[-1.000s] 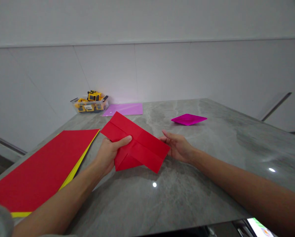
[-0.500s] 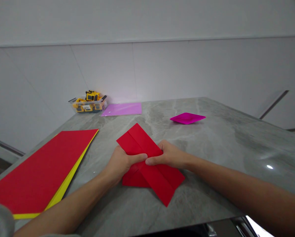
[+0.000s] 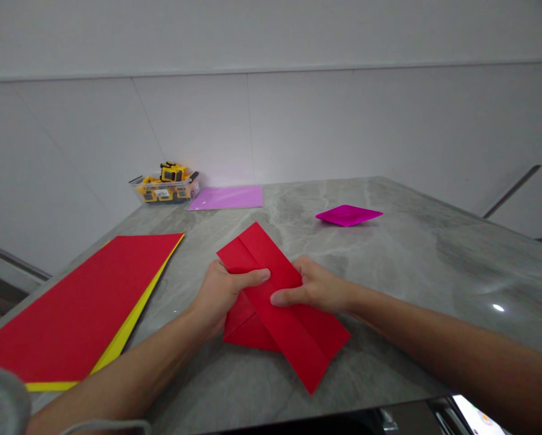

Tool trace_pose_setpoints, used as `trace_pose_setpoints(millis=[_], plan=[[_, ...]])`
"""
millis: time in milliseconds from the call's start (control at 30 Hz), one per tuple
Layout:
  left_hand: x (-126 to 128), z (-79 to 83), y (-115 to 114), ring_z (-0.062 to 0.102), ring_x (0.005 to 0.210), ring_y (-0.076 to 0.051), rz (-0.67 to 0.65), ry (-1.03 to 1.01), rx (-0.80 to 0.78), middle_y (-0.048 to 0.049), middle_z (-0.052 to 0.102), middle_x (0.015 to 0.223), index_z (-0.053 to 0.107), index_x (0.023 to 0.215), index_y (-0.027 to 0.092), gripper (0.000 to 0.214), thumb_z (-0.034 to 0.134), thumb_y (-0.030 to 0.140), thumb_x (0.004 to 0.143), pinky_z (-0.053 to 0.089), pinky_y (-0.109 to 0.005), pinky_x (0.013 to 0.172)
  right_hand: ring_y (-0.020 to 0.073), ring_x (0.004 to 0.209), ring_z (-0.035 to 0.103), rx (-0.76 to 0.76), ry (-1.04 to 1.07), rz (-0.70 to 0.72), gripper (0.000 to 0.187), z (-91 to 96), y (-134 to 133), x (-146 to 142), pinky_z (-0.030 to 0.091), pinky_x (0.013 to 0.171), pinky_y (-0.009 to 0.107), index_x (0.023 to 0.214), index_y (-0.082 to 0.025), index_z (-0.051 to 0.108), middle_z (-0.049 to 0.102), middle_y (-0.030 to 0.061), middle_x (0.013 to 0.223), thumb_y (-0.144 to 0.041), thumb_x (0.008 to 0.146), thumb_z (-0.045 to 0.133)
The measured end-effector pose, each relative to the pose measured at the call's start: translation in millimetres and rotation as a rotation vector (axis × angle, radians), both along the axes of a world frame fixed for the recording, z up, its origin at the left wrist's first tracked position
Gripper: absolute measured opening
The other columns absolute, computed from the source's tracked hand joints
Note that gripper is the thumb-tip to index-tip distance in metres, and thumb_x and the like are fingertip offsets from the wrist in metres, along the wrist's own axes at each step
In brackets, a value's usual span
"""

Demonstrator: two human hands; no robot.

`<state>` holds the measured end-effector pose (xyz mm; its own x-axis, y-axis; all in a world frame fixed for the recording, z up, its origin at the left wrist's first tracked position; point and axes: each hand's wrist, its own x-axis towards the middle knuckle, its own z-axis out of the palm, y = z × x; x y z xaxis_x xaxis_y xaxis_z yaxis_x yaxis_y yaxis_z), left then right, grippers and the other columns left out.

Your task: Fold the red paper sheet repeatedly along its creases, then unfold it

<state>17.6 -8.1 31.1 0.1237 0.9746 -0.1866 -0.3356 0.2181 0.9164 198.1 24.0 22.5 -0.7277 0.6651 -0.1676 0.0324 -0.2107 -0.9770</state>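
Between my hands is a folded sheet of red paper (image 3: 293, 329), its layers crossing, with creases along the strips. My left hand (image 3: 223, 296) grips its upper left part, thumb lying on top and fingers hidden underneath. From the other side my right hand (image 3: 313, 287) pinches the paper, thumb pressed on the middle strip and fingers behind it. The two thumbs are close together but apart. One corner of the paper points toward me, and another points away. Whether its underside touches the table I cannot tell.
Large red and yellow sheets (image 3: 93, 296) lie stacked at the left. Farther back are a clear box of yellow toy vehicles (image 3: 166, 187) and a flat lilac packet (image 3: 229, 198). A folded magenta paper shape (image 3: 348, 215) lies on the grey marbled table (image 3: 416, 260) to the right.
My left thumb has moved up slightly and away from my right thumb, which sits a little lower. The red paper's near corner has shifted toward me. The view has shifted slightly.
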Motion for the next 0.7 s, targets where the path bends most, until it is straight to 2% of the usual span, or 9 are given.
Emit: trace_pose_setpoints(millis=[233, 367, 433, 500, 567, 600, 633, 700], plan=[[-18, 1.7, 15, 0.068, 0.056, -0.018, 0.096, 0.017, 0.037, -0.0081, 0.076, 0.071, 0.072, 0.067, 0.011, 0.017, 0.086, 0.017, 0.059, 0.055, -0.027, 0.056, 0.016, 0.068, 0.064, 0.015, -0.057, 0.005, 0.028, 1.5, 0, -1, 0.052, 0.064, 0.028, 0.083, -0.013, 0.068, 0.07, 0.003, 0.08, -0.031, 0.068, 0.082], [-19, 2.8, 21, 0.064, 0.051, -0.016, 0.147, -0.014, 0.016, -0.0062, 0.073, 0.064, 0.07, 0.066, 0.011, 0.016, 0.084, 0.018, 0.061, 0.053, -0.026, 0.053, 0.0152, 0.066, 0.063, -0.03, -0.052, -0.021, 0.026, 2.8, 2, -3, 0.051, 0.065, 0.028, 0.079, -0.013, 0.067, 0.069, 0.0022, 0.077, -0.03, 0.065, 0.082], [-27, 5.1, 30, 0.06, 0.047, -0.013, 0.239, -0.055, 0.01, -0.0027, 0.068, 0.056, 0.065, 0.061, 0.012, 0.016, 0.078, 0.016, 0.068, 0.051, -0.022, 0.05, 0.0149, 0.065, 0.063, -0.023, -0.075, -0.017, 0.026, 0.6, 3, -2, 0.051, 0.063, 0.027, 0.078, -0.013, 0.067, 0.069, 0.002, 0.077, -0.029, 0.064, 0.082], [-44, 9.0, 41, 0.052, 0.04, -0.007, 0.424, -0.109, 0.058, 0.0037, 0.057, 0.046, 0.055, 0.054, 0.015, 0.025, 0.066, 0.012, 0.076, 0.049, -0.017, 0.048, 0.0142, 0.062, 0.061, 0.0, -0.136, 0.012, 0.025, -3.9, 4, 2, 0.048, 0.058, 0.025, 0.073, -0.013, 0.067, 0.067, 0.0015, 0.073, -0.029, 0.063, 0.082], [-63, 13.1, 52, 0.054, 0.042, -0.006, 0.603, -0.127, 0.123, 0.006, 0.055, 0.046, 0.053, 0.056, 0.016, 0.027, 0.056, 0.009, 0.082, 0.056, -0.019, 0.06, 0.0134, 0.06, 0.059, 0.014, -0.187, 0.033, 0.024, -8.8, 5, 6, 0.045, 0.054, 0.023, 0.068, -0.012, 0.066, 0.065, 0.0009, 0.069, -0.029, 0.062, 0.082], [-70, 14.5, 55, 0.058, 0.045, -0.008, 0.623, -0.104, 0.126, 0.0047, 0.058, 0.048, 0.056, 0.059, 0.016, 0.025, 0.055, 0.01, 0.083, 0.057, -0.02, 0.062, 0.0133, 0.06, 0.059, 0.011, -0.191, 0.031, 0.024, -10.5, 6, 7, 0.045, 0.054, 0.023, 0.068, -0.012, 0.065, 0.065, 0.0007, 0.069, -0.029, 0.062, 0.082], [-75, 15.2, 56, 0.063, 0.05, -0.01, 0.571, -0.065, 0.087, 0.0016, 0.064, 0.053, 0.06, 0.063, 0.015, 0.022, 0.055, 0.013, 0.084, 0.058, -0.022, 0.062, 0.0134, 0.061, 0.059, 0.002, -0.18, 0.026, 0.024, -11.4, 6, 8, 0.046, 0.054, 0.023, 0.068, -0.013, 0.066, 0.065, 0.0006, 0.069, -0.029, 0.062, 0.082], [-76, 14.0, 53, 0.071, 0.061, -0.017, 0.253, -0.003, -0.031, -0.0093, 0.074, 0.071, 0.069, 0.074, 0.012, 0.021, 0.059, 0.025, 0.086, 0.059, -0.026, 0.062, 0.0137, 0.064, 0.061, -0.019, -0.149, 0.033, 0.023, -10.8, 6, 8, 0.048, 0.058, 0.024, 0.072, -0.013, 0.067, 0.067, 0.0005, 0.072, -0.028, 0.061, 0.082]])
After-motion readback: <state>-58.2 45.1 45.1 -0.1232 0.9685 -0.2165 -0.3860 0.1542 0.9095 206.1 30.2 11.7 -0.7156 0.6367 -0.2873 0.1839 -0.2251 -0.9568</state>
